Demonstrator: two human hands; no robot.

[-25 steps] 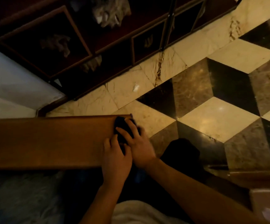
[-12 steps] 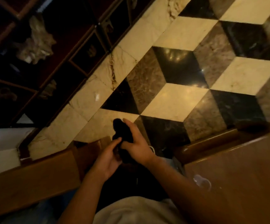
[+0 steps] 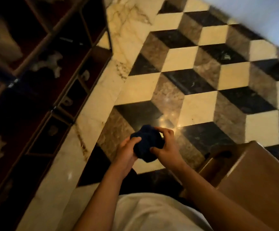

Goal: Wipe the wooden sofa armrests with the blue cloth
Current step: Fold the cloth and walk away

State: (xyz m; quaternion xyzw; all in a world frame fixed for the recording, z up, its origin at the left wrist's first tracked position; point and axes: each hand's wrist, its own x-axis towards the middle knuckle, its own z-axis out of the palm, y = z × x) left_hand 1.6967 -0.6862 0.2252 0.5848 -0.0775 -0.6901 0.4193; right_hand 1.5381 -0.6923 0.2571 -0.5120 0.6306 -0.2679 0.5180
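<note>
The dark blue cloth [image 3: 146,143] is bunched into a ball in mid-air over the floor. Both hands hold it: my left hand [image 3: 128,151] grips its left side and my right hand [image 3: 166,145] grips its right side, fingers curled over the top. A wooden armrest [image 3: 253,177], flat and brown, lies at the lower right, just right of my right forearm. The hands and cloth are clear of it. The armrest seen earlier on the left is out of view.
A dark wooden display cabinet [image 3: 40,77] with glass doors and pale objects inside runs along the left. The floor [image 3: 195,104] is marble in a cream, grey and black cube pattern. A pale wall [image 3: 260,15] shows at the top right.
Both hands lifted the cloth off the left armrest's end and carried it out over the floor. The view swung right; the left armrest has left the frame and another wooden armrest appears at lower right.
</note>
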